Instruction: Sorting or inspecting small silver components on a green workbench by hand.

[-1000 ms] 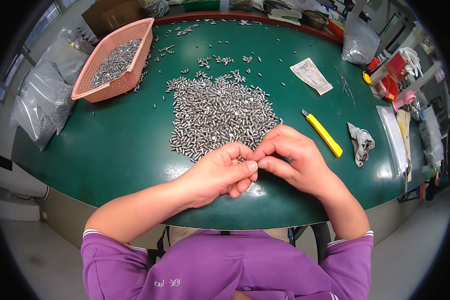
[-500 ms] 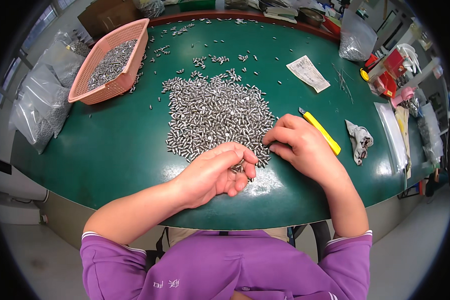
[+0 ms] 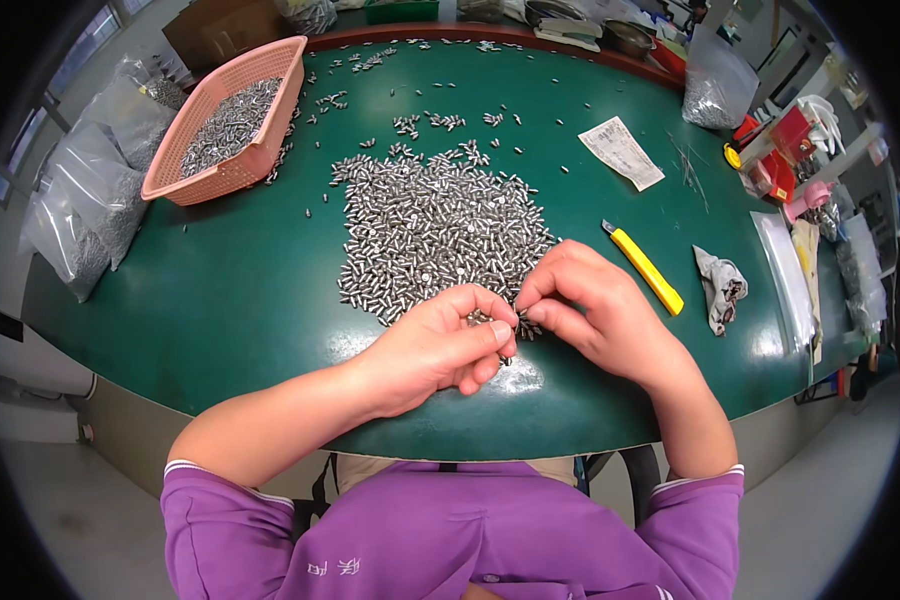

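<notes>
Head view: left hand (image 3: 435, 345) and right hand (image 3: 595, 315), 2 sets of fingers pinching small metal pins at the near edge of the pin pile (image 3: 435, 225) just beyond them on the green surface (image 3: 240, 290); best to keep fingertips close, lift 1 pin at a time.

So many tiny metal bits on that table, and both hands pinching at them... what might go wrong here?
1. The left hand and right hand pinch small metal pieces at the near edge of the pile, close to the rim of the green table; a dropped piece could roll off.
2. The yellow utility knife lies just beside the right hand; whether its blade is out is unclear, so a careless sweep might catch it.
3. Loose pieces scattered beyond the pile could get mixed or lost.
</notes>
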### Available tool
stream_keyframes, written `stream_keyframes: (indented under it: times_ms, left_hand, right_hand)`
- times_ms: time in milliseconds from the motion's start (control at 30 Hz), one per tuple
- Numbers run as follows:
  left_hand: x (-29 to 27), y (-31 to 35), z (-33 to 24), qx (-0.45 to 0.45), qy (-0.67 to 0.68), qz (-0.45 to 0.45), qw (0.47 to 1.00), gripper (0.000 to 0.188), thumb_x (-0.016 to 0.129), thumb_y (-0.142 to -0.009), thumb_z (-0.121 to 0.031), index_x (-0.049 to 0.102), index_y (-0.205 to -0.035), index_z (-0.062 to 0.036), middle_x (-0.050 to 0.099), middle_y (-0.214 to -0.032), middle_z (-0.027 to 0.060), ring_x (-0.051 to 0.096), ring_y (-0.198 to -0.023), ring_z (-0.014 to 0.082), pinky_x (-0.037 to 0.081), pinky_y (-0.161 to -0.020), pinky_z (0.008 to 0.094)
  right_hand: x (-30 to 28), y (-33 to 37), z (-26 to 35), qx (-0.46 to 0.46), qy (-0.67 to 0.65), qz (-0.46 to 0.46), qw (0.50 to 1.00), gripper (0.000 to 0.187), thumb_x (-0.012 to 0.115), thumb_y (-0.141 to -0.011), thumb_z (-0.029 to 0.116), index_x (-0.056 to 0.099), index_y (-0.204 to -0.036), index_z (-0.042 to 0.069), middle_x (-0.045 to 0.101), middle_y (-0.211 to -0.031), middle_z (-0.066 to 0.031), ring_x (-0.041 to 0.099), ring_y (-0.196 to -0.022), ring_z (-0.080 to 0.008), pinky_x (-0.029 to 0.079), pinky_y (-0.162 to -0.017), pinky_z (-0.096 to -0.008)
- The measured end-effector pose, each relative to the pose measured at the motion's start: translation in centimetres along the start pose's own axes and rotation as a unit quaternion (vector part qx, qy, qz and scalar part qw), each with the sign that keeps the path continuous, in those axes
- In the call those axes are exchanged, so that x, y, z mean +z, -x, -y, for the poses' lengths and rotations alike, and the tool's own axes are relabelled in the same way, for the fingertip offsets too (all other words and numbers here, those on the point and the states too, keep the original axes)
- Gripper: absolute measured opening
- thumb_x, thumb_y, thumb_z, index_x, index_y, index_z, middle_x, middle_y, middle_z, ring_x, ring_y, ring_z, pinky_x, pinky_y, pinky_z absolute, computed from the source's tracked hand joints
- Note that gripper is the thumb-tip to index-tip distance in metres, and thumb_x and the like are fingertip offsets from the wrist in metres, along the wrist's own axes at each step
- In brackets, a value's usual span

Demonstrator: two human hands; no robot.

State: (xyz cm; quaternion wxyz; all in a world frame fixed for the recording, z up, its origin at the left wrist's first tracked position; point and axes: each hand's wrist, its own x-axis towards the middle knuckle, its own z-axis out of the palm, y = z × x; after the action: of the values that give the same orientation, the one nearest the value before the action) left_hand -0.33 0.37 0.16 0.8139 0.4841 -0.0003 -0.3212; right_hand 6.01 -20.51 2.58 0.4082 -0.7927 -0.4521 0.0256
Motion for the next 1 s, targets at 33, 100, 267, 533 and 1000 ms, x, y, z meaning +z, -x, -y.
stream_keyframes:
  times_ms: [33, 100, 267, 533, 1000]
  left_hand:
    - [0.0, 0.0, 0.0, 0.000, 0.000, -0.001, 1.000, 0.021, 0.056, -0.096, -0.016, 0.048, -0.111, -0.0043, 0.057, -0.091, 0.0041, 0.052, -0.066, 0.0069, 0.043, -0.056, 0.0207]
    - [0.1, 0.0, 0.0, -0.010, -0.019, 0.002, 1.000, 0.020, 0.057, -0.095, -0.016, 0.048, -0.109, -0.0043, 0.058, -0.090, 0.0040, 0.052, -0.066, 0.0070, 0.043, -0.056, 0.0211]
    - [0.1, -0.1, 0.1, -0.004, -0.007, 0.002, 1.000, 0.016, 0.052, -0.097, -0.017, 0.049, -0.106, -0.0047, 0.057, -0.089, 0.0037, 0.053, -0.066, 0.0080, 0.043, -0.056, 0.0213]
    - [-0.1, 0.1, -0.1, -0.003, 0.044, 0.003, 0.999, 0.020, 0.039, -0.101, -0.017, 0.051, -0.110, -0.0046, 0.056, -0.093, 0.0090, 0.052, -0.066, 0.0128, 0.040, -0.052, 0.0234]
    - [0.3, 0.0, 0.1, -0.014, -0.017, -0.002, 1.000, 0.018, 0.056, -0.096, -0.015, 0.049, -0.108, -0.0032, 0.058, -0.087, 0.0047, 0.054, -0.065, 0.0077, 0.044, -0.054, 0.0220]
  right_hand:
    - [0.2, -0.1, 0.5, -0.006, -0.016, 0.004, 1.000, 0.008, 0.067, -0.080, 0.001, 0.064, -0.087, 0.004, 0.059, -0.085, -0.0062, 0.058, -0.082, -0.0208, 0.048, -0.071, -0.0310]
    - [0.7, 0.0, 0.8, -0.013, -0.036, 0.002, 0.999, 0.009, 0.067, -0.079, 0.000, 0.066, -0.088, 0.004, 0.059, -0.084, -0.0062, 0.059, -0.081, -0.0205, 0.049, -0.070, -0.0308]
    - [-0.7, 0.1, 0.8, 0.006, 0.016, -0.023, 1.000, 0.014, 0.068, -0.079, 0.002, 0.067, -0.093, 0.005, 0.061, -0.086, -0.0071, 0.061, -0.081, -0.0236, 0.050, -0.069, -0.0334]
    - [-3.4, 1.4, -0.1, 0.147, 0.076, 0.116, 0.979, 0.020, 0.069, -0.074, 0.001, 0.067, -0.093, 0.006, 0.060, -0.084, -0.0064, 0.060, -0.080, -0.0224, 0.049, -0.072, -0.0321]
    - [-0.9, 0.3, 1.5, -0.012, 0.045, 0.037, 0.998, 0.011, 0.071, -0.076, 0.007, 0.063, -0.084, 0.006, 0.059, -0.081, -0.0056, 0.058, -0.078, -0.0238, 0.048, -0.067, -0.0347]
